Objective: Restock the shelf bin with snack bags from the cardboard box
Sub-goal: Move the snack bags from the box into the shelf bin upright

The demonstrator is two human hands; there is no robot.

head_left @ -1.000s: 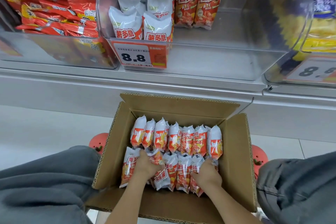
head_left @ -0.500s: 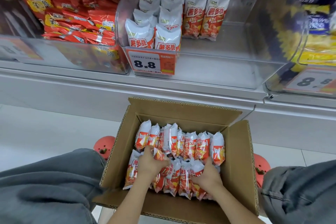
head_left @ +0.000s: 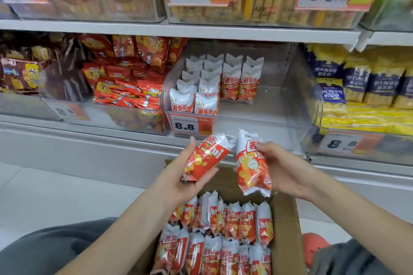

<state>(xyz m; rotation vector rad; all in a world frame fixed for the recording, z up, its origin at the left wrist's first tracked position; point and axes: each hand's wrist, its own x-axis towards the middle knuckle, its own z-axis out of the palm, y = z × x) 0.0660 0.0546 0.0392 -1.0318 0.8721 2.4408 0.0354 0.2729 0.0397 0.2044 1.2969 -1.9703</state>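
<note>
Lifted out of the cardboard box [head_left: 288, 225] since a moment ago, one snack bag [head_left: 206, 157] is being gripped in the left hand [head_left: 178, 176] and another bag [head_left: 252, 163] in the right hand [head_left: 283, 172], both being raised at centre frame towards the half-empty shelf bin [head_left: 268, 118] for restocking.

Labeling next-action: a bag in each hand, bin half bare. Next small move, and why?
Probably carry both bags forward and stand them in the clear bin's bare right part. The left hand and right hand each hold a bag above the cardboard box, just short of the bin front.
</note>
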